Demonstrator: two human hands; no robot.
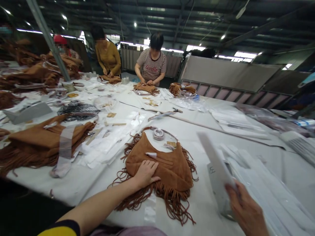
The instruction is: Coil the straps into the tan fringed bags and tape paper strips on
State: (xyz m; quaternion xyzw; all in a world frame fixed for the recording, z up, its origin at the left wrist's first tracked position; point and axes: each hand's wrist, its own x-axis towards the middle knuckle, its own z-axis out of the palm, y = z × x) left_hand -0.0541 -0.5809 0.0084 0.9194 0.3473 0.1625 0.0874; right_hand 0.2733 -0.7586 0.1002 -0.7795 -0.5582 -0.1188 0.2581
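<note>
My right hand [247, 209] grips a flat whitish card [216, 160]; my left hand [145, 173] is resting, not grasping, upon the brown fringed suede-like bag [157, 160].

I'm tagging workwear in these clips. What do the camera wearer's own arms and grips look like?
The left grip has no glove or watch; above its bare forearm, a yellow sleeve ends in a dark band. The right grip is ungloved, with no sleeve in view.

Small white lights and bright windows dot the dark beamed ceiling [197, 19] and far wall above a white-covered bench [192, 131]. Grey panels [228, 73] on metal frames stand at one o'clock.
</note>
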